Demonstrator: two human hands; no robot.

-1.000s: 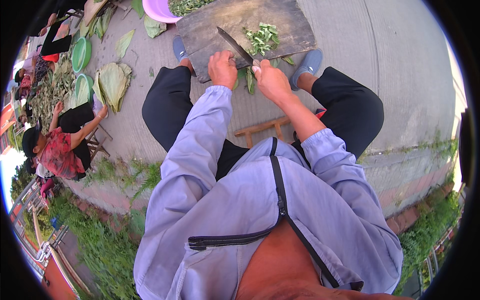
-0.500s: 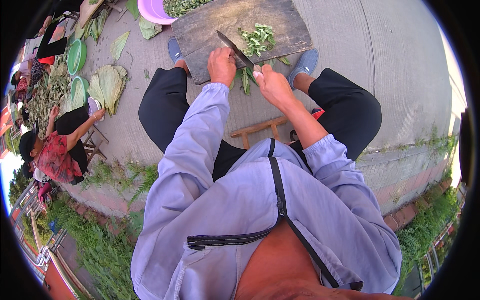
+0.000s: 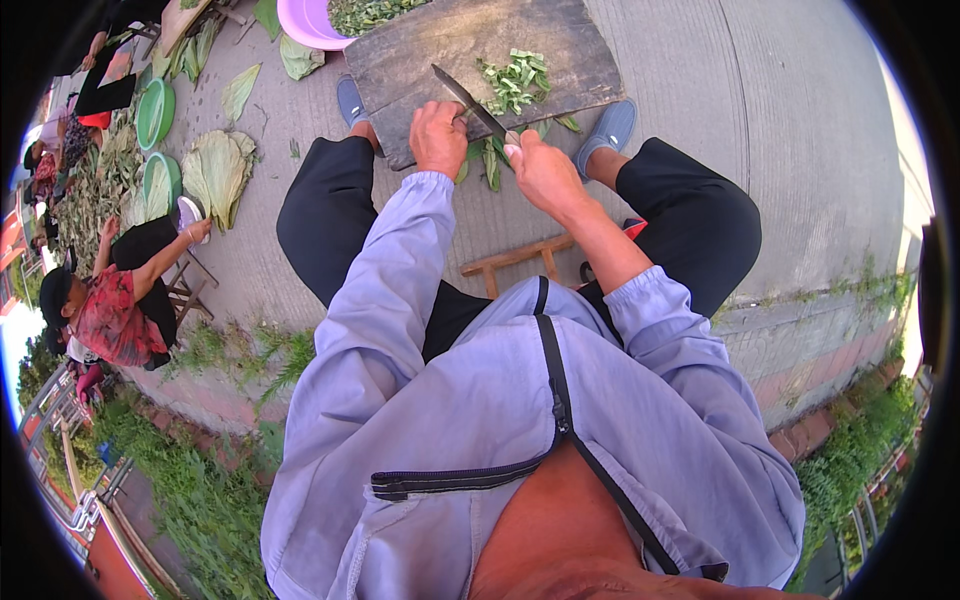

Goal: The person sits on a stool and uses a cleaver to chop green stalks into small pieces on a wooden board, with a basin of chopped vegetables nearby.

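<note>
A worn wooden chopping board lies in front of me between my feet. My right hand is wrapped round the handle of a kitchen knife. Its long dark blade slants up and left over the board's near edge. Against the left side of the blade, my left hand rests closed on the board with its fingers curled; what they hold is hidden. Chopped green leaf strips are heaped beyond the knife. More green leaves stick out below the near edge, beside both hands.
A pink basin of cut leaves stands beyond the board. At left, a person in a red patterned top sits near large pale leaves and green basins. A wooden stool frame shows between my legs.
My left hand has shifted slightly left and toward me, away from the blade. My right hand and the knife have hardly moved.
</note>
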